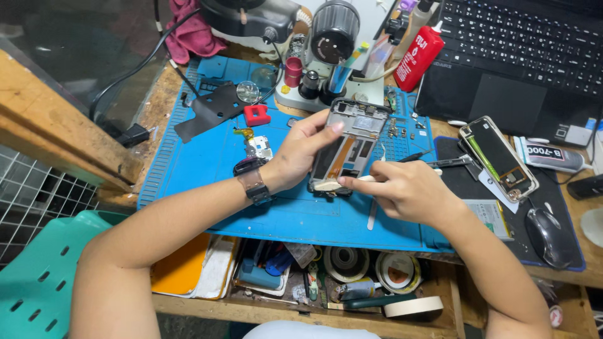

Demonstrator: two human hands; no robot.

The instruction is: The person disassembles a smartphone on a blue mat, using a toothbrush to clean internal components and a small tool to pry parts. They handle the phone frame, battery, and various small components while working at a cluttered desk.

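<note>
My left hand (300, 152) grips an opened phone frame (352, 141) by its left edge, holding it tilted above the blue work mat (207, 166). Its inner parts and an orange flex strip show. My right hand (408, 188) pinches a thin white pry tool (333, 184) and presses its flat tip against the frame's lower end. A dark wristband with a small watch sits on my left wrist.
A second opened phone (499, 158), a black mouse (548, 237) and a laptop (521, 56) lie to the right. A red bottle (419, 58), a microscope base (333, 37) and small parts stand at the back. Tape rolls (397, 271) fill the shelf below.
</note>
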